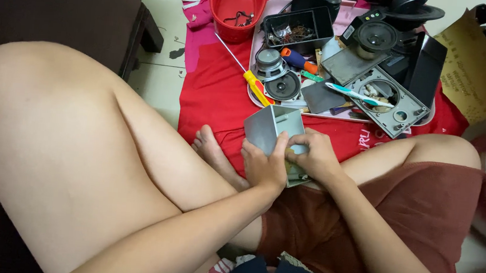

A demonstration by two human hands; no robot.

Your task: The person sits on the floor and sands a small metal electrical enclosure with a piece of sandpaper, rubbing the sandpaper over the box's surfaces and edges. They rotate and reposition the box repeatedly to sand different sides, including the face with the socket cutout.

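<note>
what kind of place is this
Probably a home floor used as a makeshift repair spot: a red cloth spread over floor tiles, and a pink tray of loose speaker cones, with a yellow-handled screwdriver resting on its edge.

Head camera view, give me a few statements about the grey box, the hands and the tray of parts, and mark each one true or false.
1. Both hands grip the grey box. True: the left hand and the right hand both hold it.
2. The red bowl is filled with speakers. False: it holds only a small tangle of wire.
3. A yellow-handled screwdriver lies at the tray's left edge. True.
4. The toothbrush lies on the bare floor. False: it rests across the grey speaker panel on the tray.
5. The tray sits on a red cloth. True.
</note>
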